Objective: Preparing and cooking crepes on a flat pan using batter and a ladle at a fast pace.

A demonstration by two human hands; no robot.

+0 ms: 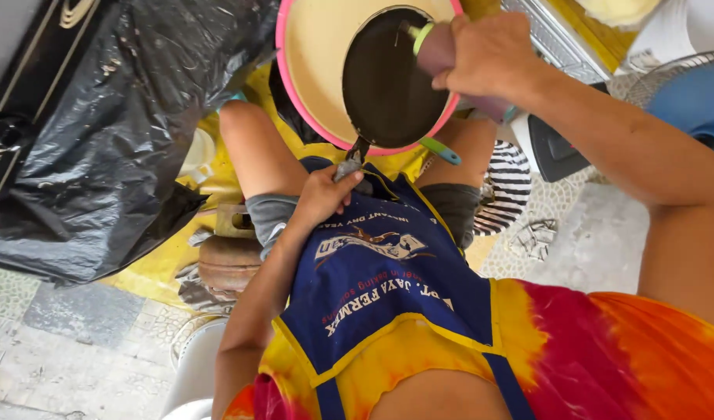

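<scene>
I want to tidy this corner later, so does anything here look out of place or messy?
The black plastic sheet lies crumpled in a heap at the left. The dark pan is held tilted over the pink-rimmed basin, left hand on its handle, right hand holding a cup at its rim.

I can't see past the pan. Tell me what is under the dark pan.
Under the dark pan sits a pink-rimmed basin holding pale cream batter. The left hand grips the pan's handle; the right hand holds a utensil over it. The batter and basin floor beneath the pan are hidden.
</scene>
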